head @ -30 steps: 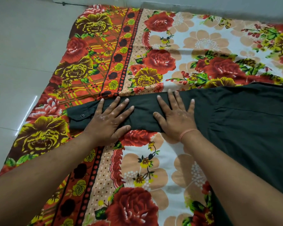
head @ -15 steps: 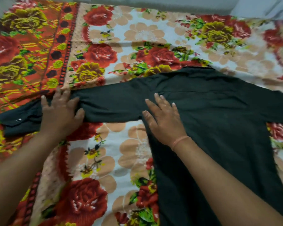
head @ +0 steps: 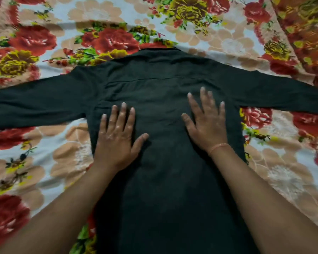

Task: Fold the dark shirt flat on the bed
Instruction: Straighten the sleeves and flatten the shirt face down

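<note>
The left hand point(head: 116, 136) and right hand point(head: 206, 125) have moved off the sleeve point(head: 35, 109) and press flat, grasping nothing, on the dark shirt point(head: 163, 189) spread across the bed point(head: 275, 173). Smoothing seems done; folding can start.

Both sleeves of the dark shirt point(head: 160, 88) run out of frame: left sleeve point(head: 35, 107) off the left edge, right sleeve point(head: 273, 92) off the right, their ends unseen. Its lower part drops past the bottom edge. Left hand point(head: 116, 136) and right hand point(head: 207, 125) cover cloth beneath. The floral bedsheet point(head: 228, 43) is smeared with blur.
</note>
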